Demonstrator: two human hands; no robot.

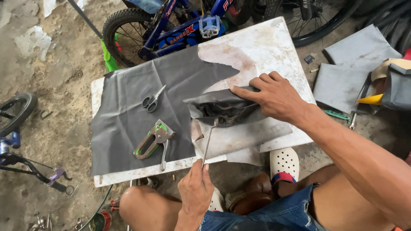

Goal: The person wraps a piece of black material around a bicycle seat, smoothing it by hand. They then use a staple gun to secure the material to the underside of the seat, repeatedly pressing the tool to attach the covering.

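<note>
Right hand (274, 96) lay flat, fingers spread, pressing on a bike seat (227, 110) wrapped in grey cover material, gripping nothing, just holding it down. Seat sat on the white board (265, 47), right of centre. Left hand (196, 188) was clenched around a thin metal tool (209, 143), its tip touching the seat's underside edge. Staple gun (153, 143) and scissors (152, 102) lay on the grey sheet (124, 107) to the left, apart from both hands. Blue bicycle (171, 30) stood behind the board.

Scissors (152, 101) and a staple gun (153, 142) lie on the grey sheet (124, 115); the worktop (261, 47) beyond the right hand (274, 96) lies open.
</note>
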